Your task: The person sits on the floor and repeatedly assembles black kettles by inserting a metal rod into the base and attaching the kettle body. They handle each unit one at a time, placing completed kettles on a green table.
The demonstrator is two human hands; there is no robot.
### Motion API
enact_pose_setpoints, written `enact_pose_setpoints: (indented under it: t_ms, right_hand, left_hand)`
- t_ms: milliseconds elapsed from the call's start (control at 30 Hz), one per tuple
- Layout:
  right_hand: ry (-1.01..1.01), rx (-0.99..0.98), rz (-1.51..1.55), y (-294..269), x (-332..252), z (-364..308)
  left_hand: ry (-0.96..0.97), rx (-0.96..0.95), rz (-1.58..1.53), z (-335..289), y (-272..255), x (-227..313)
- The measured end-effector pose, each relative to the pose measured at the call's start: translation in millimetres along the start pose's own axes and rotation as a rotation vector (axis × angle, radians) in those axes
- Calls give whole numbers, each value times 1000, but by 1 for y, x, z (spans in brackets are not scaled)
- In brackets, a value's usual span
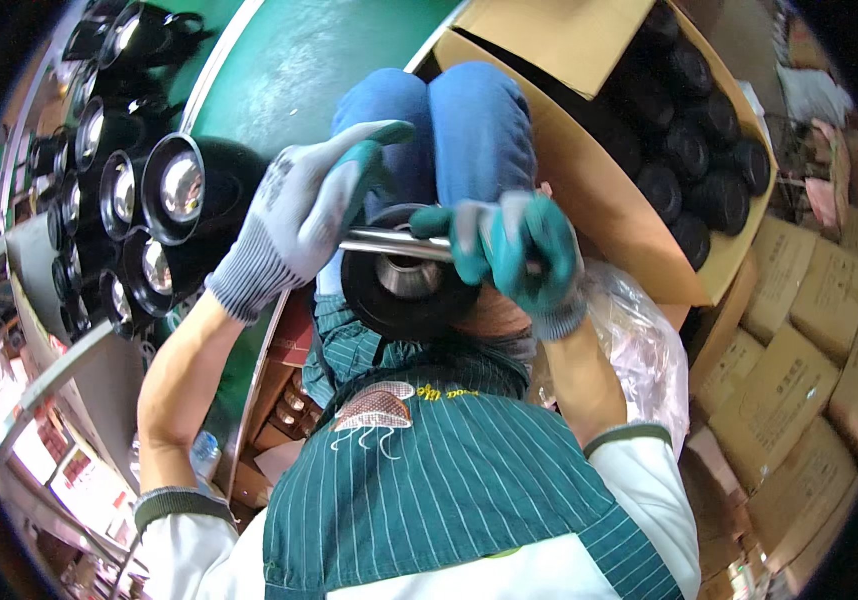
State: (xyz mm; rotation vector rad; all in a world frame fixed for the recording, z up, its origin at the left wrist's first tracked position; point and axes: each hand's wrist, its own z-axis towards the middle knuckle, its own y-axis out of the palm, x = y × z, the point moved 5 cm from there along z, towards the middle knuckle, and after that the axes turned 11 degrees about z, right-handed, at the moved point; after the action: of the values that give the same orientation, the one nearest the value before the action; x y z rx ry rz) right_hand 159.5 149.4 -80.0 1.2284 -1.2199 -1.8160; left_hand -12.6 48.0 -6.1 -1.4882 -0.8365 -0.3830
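My right hand, in a grey glove with green-coated fingers, is closed around the right part of a shiny metal tube. The tube lies across the top of a black round piece with a silver cone-shaped centre, which sits at my lap. My left hand, in the same kind of glove, is beside the tube's left end. Its fingers stretch forward and apart, with nothing visible gripped in them. The gloves partly hide the far rim of the black piece.
Several black flared pieces with shiny silver centres stand on the green table at left. An open cardboard box holding several black round pieces is at right, near clear plastic wrap. Closed cartons are stacked farther right.
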Motion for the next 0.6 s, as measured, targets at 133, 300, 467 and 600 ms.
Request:
enact_pose_setpoints:
  t_ms: [133,300,467,600]
  right_hand:
    - [0,-109,-399,28,-6,-17]
    - [-4,-661,-999,78,-6,2]
    - [149,-842,-1452,127,31,8]
    - [213,-847,-1508,131,34,10]
  left_hand:
    - [163,-21,-63,15,5,-6]
    - [425,-107,-62,54,20,-13]
    - [630,99,-178,82,42,3]
    - [628,-5,-143,77,39,2]
